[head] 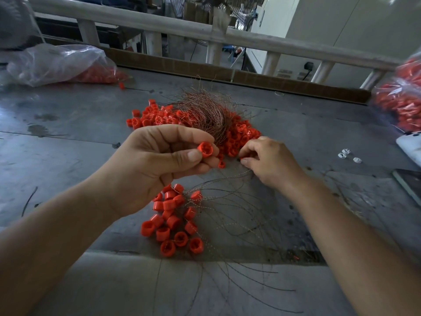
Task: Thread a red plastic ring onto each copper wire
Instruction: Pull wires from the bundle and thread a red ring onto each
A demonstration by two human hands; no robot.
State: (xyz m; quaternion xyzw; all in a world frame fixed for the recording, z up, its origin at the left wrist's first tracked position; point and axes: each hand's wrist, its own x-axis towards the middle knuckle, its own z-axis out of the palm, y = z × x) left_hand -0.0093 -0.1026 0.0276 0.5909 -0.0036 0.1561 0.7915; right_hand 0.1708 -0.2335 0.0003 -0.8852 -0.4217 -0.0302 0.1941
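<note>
My left hand (159, 160) holds one red plastic ring (205, 149) pinched between thumb and fingers, raised above the table. My right hand (271, 161) rests at the near edge of the loose ring pile (159, 117), fingertips closed on something small and red with a thin copper wire (237, 174) trailing from it. A tangled bundle of copper wires (205, 110) lies on top of that pile. Nearer to me sits a group of rings threaded on wires (173, 220), their wire tails (246, 224) fanning out to the right and toward me.
The grey worktable (68, 133) has a clear plastic bag of red rings (59, 65) at the far left and another bag (401, 103) at the far right. Three small white pieces (346, 155) and a dark flat object (410, 183) lie at the right. A railing (205, 30) runs behind.
</note>
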